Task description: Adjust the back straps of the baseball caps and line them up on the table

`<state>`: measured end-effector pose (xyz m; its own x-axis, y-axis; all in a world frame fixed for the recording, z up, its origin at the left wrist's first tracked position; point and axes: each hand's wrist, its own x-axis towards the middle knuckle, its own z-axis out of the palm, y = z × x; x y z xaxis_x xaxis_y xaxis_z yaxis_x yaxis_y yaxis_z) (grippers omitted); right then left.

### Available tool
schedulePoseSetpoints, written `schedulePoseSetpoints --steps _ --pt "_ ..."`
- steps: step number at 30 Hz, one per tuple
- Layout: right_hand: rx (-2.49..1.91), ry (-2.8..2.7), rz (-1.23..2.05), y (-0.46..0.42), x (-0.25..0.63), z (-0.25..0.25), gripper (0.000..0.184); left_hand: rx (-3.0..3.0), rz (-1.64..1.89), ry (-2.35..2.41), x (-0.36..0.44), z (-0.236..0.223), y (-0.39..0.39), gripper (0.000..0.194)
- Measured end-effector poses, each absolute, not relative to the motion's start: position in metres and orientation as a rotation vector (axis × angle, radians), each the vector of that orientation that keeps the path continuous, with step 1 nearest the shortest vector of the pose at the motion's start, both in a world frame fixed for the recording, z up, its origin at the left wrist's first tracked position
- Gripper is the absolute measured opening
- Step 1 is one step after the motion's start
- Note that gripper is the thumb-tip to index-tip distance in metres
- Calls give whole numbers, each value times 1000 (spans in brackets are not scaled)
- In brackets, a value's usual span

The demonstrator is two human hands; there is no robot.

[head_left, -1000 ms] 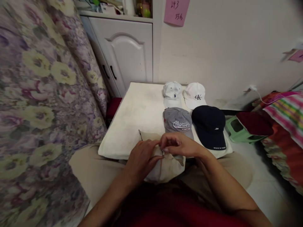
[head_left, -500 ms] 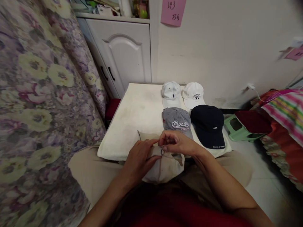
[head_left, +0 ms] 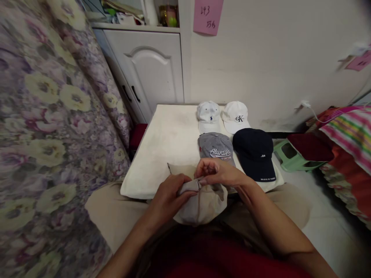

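A beige cap [head_left: 203, 204] rests on my lap at the near edge of the white table [head_left: 168, 139]. My left hand [head_left: 169, 197] grips the cap's back strap on the left side, fingers curled round it. My right hand [head_left: 218, 173] pinches the strap at its small metal buckle [head_left: 199, 184], fingers pressed together. Beyond my hands lie a grey cap [head_left: 216, 146] with "Always" lettering, a navy cap [head_left: 255, 152], a white cap [head_left: 208, 114] with a small dark logo and a white "CK" cap [head_left: 235, 116].
A flowered cloth [head_left: 52, 127] hangs along the left. White cabinet doors [head_left: 150, 69] stand behind the table, a pink note [head_left: 207, 15] on the wall. A green stool [head_left: 290, 156] and striped bedding [head_left: 348, 135] are on the right.
My hands stay at the cap's strap and buckle, the fingers having shifted slightly. The view has tipped a little; the caps on the table have not moved.
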<state>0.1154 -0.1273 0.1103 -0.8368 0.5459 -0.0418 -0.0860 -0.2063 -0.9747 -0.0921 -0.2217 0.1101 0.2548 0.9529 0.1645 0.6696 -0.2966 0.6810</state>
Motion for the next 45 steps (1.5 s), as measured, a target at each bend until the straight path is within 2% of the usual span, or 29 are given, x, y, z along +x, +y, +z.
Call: schedulePoseSetpoints --steps 7,13,19,26,32,38,45 --pt "-552 -1603 2066 -128 112 107 24 1880 846 1399 -88 118 -221 19" --pt "-593 -1791 1866 -133 107 109 15 1854 857 1371 -87 121 -220 22" --pt "-583 -1716 1976 -132 107 110 19 1789 846 1348 -90 121 -221 23" --pt "-593 -1806 1842 -138 98 109 21 1626 941 1345 -87 118 -223 24" --pt "-530 -1741 1940 -136 101 110 25 1551 955 1313 -89 116 -223 25" --pt "-580 -1789 1792 -139 97 110 20 1655 933 1278 -90 121 -223 24" --pt "-442 -1684 1997 -133 108 114 26 1533 978 1266 -98 122 -224 25"
